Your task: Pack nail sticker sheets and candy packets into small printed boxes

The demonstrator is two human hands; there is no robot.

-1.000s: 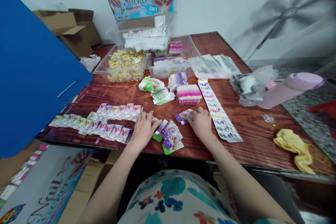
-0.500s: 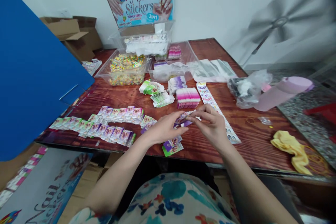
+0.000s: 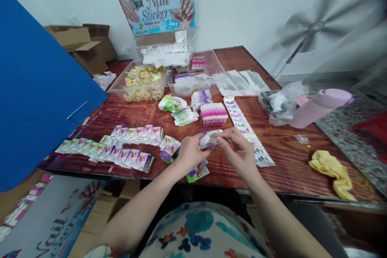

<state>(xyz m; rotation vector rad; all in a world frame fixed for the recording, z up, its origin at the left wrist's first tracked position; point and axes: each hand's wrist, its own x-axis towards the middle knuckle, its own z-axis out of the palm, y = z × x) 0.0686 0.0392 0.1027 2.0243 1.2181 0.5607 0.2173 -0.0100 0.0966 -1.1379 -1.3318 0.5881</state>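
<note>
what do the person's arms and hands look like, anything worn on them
Both forearms are bare up to the bottom edge of the picture, with no sleeve showing. The left hand and right hand wear no gloves; no ring, watch or bracelet shows.

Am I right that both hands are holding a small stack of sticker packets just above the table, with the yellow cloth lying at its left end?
Not quite: the head view shows the yellow cloth at the table's right end. Both the left hand and right hand do hold the sticker packets.
</note>
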